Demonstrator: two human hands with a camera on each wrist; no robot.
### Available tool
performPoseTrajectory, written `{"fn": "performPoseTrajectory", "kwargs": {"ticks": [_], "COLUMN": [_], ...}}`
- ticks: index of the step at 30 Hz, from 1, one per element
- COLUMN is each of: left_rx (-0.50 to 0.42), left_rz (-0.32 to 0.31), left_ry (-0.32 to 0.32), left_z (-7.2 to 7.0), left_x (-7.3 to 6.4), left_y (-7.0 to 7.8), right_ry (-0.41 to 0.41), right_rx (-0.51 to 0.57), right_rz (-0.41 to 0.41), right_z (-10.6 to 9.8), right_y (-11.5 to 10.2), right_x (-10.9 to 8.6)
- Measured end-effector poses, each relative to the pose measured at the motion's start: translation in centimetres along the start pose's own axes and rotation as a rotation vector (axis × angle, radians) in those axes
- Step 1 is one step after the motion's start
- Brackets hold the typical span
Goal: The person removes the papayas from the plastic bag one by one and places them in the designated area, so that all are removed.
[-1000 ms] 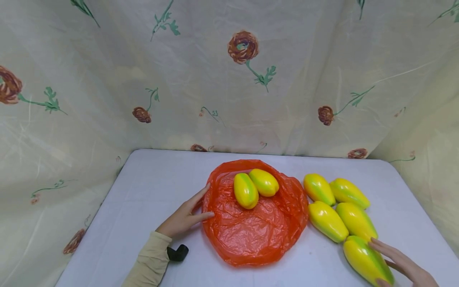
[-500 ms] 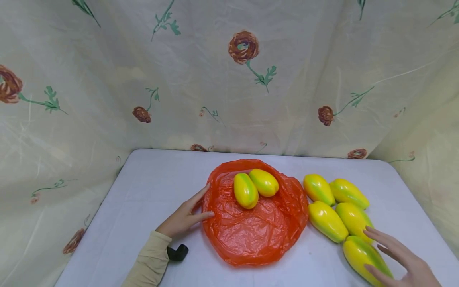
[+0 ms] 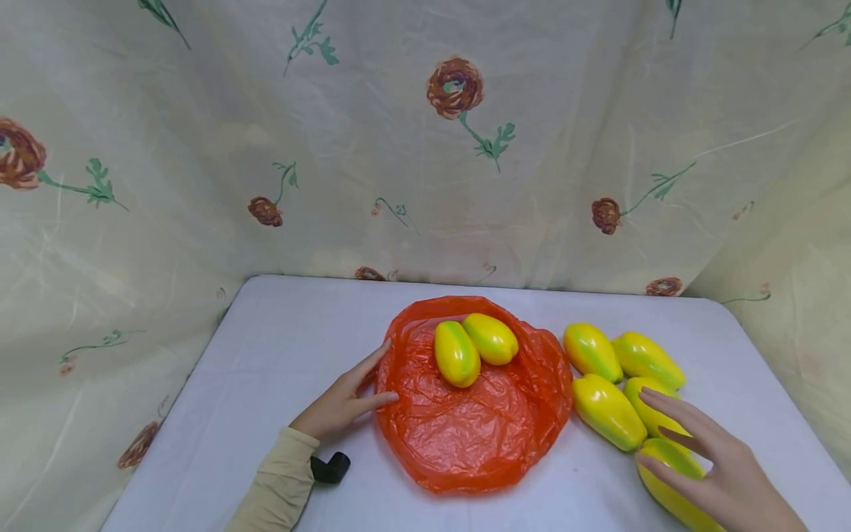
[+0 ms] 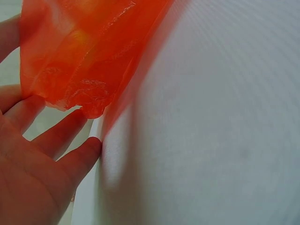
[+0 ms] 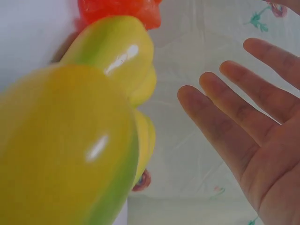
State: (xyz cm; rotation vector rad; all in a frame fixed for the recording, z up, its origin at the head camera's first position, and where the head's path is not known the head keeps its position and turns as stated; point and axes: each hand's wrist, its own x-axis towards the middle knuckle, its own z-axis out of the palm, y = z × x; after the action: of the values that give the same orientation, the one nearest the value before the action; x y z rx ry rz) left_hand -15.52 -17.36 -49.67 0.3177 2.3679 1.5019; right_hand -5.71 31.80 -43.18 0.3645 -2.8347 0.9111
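A red plastic bag (image 3: pixel 465 451) lies spread open on the table with two glossy yellow-green mangoes (image 3: pixel 456 355) inside near its back. My left hand (image 3: pixel 342 406) touches the bag's left rim, fingers extended and thumb lying at the edge. The left wrist view shows its fingertips against the thin red plastic. To the right of the bag sit several more mangoes in a cluster. My right hand (image 3: pixel 728 465) is over the nearest mango (image 3: pixel 679 507), thumb and fingers spread. In the right wrist view the hand (image 5: pixel 276 154) stands apart from the large close mango (image 5: pixel 65 150), holding nothing.
The white-covered table (image 3: pixel 286 325) ends at a flowered curtain (image 3: pixel 359 148) behind and at both sides. A black object (image 3: pixel 330 468) shows at the left wrist. The back right mango (image 3: pixel 648 358) lies near the others, right of the bag.
My right hand has lifted off the nearest mango and moved left and forward over the cluster, its fingers spreading. The left hand, the bag and the mangoes have stayed in place.
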Motion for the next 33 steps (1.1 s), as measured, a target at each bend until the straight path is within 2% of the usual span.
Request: {"fn": "performPoseTrajectory", "kwargs": {"ticks": [5,11,18,24,33], "left_rx": [-0.002,-0.003,-0.005,0.001,0.001], "left_rz": [-0.001,0.009,0.008,0.011,0.013], "left_ry": [0.002,-0.001,-0.004,-0.004,-0.003], "left_z": [0.1,0.1,0.1,0.1,-0.1], "left_x": [0.1,0.2,0.1,0.1,0.0], "left_y": [-0.1,-0.3,-0.2,-0.3,-0.2], "right_ry": [-0.021,-0.007,-0.051,-0.051,-0.109], "right_rx": [-0.010,0.014,0.045,0.098,0.115], "right_rz": [-0.014,-0.040,-0.040,-0.096,-0.086], "right_z": [0.1,0.3,0.7,1.3,2.3], "right_y": [-0.9,-2.3,-4.2,-5.4,-7.1], "right_x": [1.0,1.7,2.9,3.8,4.9]}}
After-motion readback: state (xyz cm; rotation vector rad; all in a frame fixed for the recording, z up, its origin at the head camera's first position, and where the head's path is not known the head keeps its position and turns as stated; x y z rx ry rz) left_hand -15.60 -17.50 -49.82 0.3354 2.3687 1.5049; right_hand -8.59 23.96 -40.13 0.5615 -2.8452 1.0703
